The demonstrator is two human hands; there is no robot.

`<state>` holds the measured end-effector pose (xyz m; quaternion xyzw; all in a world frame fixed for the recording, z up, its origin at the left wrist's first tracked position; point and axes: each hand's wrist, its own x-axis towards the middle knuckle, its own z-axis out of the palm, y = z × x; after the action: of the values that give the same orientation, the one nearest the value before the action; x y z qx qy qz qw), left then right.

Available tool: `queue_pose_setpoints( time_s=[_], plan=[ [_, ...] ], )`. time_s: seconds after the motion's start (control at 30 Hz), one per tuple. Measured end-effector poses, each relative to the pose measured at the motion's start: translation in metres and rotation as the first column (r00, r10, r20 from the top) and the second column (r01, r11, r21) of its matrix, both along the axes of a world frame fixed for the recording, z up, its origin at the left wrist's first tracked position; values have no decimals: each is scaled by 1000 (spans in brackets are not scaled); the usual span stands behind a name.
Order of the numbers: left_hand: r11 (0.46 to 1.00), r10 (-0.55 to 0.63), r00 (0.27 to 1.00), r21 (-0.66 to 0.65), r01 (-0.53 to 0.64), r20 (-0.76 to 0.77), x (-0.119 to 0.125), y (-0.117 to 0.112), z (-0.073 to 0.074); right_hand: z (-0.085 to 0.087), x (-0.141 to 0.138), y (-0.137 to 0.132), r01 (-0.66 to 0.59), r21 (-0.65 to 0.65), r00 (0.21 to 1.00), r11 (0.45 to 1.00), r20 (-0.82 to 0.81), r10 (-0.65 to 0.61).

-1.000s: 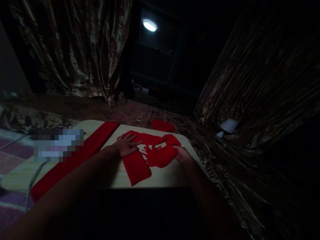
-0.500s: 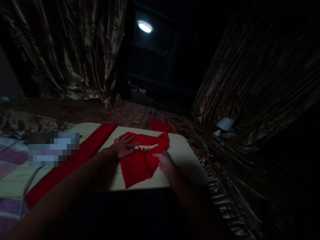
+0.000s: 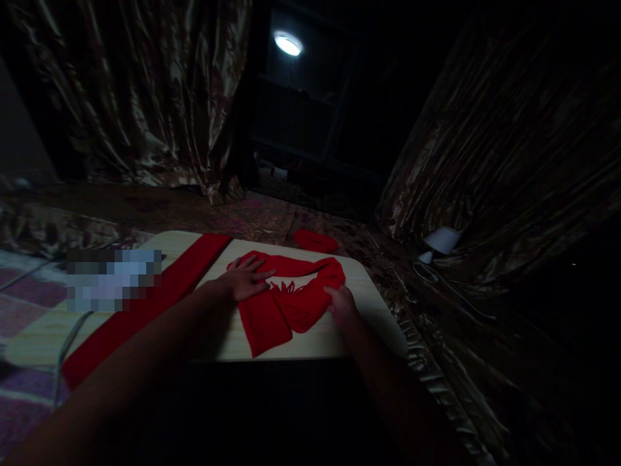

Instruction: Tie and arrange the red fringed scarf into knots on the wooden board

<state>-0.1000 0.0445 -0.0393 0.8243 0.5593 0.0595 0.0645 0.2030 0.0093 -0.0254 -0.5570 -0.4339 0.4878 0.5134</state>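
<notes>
A red fringed scarf [image 3: 264, 323] lies looped on a pale wooden table [image 3: 213, 340], with a gap in the middle of the loop where its fringe shows. My left hand [image 3: 247, 279] rests flat on the scarf's left side, fingers spread. At the loop's right side my right hand [image 3: 342, 306] grips the scarf's edge between thumb and fingers. A long red strip of cloth [image 3: 145, 310] runs slantwise across the table under and beyond my left forearm. Another folded red cloth [image 3: 316, 241] sits past the table's far edge.
A blurred-out object [image 3: 114, 281] is on the table's left, with a grey cable [image 3: 65, 346] beside it. A small white lamp [image 3: 442, 241] stands to the right on the dark patterned floor covering. Curtains [image 3: 184, 97] hang on both sides of a dark window [image 3: 295, 110].
My right hand has moved to the right with the scarf's edge, widening the loop and spreading the fringe. My left hand stays flat on the scarf. The view has shifted slightly.
</notes>
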Motion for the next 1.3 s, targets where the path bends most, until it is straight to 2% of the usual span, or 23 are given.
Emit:
queue_pose_setpoints(
  time_s=[0.1, 0.13, 0.17, 0.23, 0.27, 0.33, 0.43, 0.5, 0.57, 0.63, 0.67, 0.73, 0.8, 0.83, 0.87, 0.9, 0.93, 1.0, 1.03, 1.07, 1.17, 1.2, 1.3],
  plan=[
    [1000, 4, 1000, -2, -4, -12, 1, -1, 1, 10, 8, -9, 48, -160, 976, 986, 218, -12],
    [1000, 6, 1000, 0, -6, -15, 1, -1, 1, 13, 11, -13, 59, -169, 954, 984, 299, -6],
    [1000, 8, 1000, 2, -8, -17, 1, 0, 1, 17, 15, -16, 82, -130, 920, 988, 392, -24],
    [1000, 4, 1000, 7, -4, -18, 0, 0, 0, 24, 20, -21, 119, 86, 780, 989, 609, -147],
    [1000, -1, 1000, 7, 1, -19, 0, 1, -1, 27, 22, -23, 74, 222, 681, 972, 701, -212],
    [1000, -8, 1000, 5, 8, -19, -1, 2, -2, 31, 20, -26, -164, 370, 498, 915, 831, -247],
    [1000, -5, 1000, 8, 5, -19, -2, 3, -3, 31, 10, -25, -521, 244, 329, 818, 941, -71],
    [1000, -5, 1000, 8, 5, -24, -3, 4, -4, 28, 0, -22, -618, 135, 230, 775, 973, 14],
    [1000, -9, 999, 9, 9, -31, -3, 4, -4, 27, -10, -21, -638, 83, 174, 766, 984, 38],
    [1000, -11, 999, 8, 11, -35, -3, 4, -5, 28, -17, -20, -630, 90, 183, 771, 982, 36],
    [1000, -11, 999, 7, 11, -34, -3, 5, -5, 31, -20, -21, -627, 102, 222, 772, 974, 51],
    [1000, -9, 999, 2, 9, -32, -3, 5, -4, 38, -22, -23, -671, 67, 333, 739, 917, 219],
    [1000, -6, 999, -4, 6, -31, -2, 4, -3, 45, -20, -26, -782, -30, 391, 623, 754, 528],
    [1000, -5, 1000, -5, 5, -30, -1, 4, -3, 47, -18, -27, -825, -56, 397, 562, 651, 647],
    [1000, -4, 1000, -6, 3, -28, -1, 4, -2, 48, -15, -27, -843, -57, 410, 535, 575, 708],
    [1000, -1, 1000, -7, 1, -26, 0, 3, -2, 48, -12, -27, -831, -43, 445, 554, 546, 710],
    [1000, 3, 1000, -9, -3, -24, 0, 3, -1, 47, -8, -27, -791, -16, 498, 611, 563, 660],
    [1000, 11, 1000, -11, -11, -20, 1, 2, 0, 43, -1, -25, -703, 57, 558, 709, 663, 499],
    [1000, 12, 1000, -13, -13, -20, 1, 1, 1, 41, 3, -25, -697, 86, 542, 712, 713, 445],
    [1000, 13, 1000, -15, -13, -20, 1, 1, 2, 39, 7, -25, -720, 101, 507, 687, 752, 421],
    [1000, 15, 1000, -22, -15, -19, 2, -1, 4, 33, 13, -25, -828, 50, 364, 558, 805, 469],
    [1000, 16, 1000, -25, -16, -19, 3, -1, 5, 31, 13, -24, -844, 18, 328, 536, 808, 490],
    [999, 19, 1000, -28, -20, -21, 3, -1, 5, 25, 7, -23, -841, -33, 277, 540, 831, 482]
  ],
)
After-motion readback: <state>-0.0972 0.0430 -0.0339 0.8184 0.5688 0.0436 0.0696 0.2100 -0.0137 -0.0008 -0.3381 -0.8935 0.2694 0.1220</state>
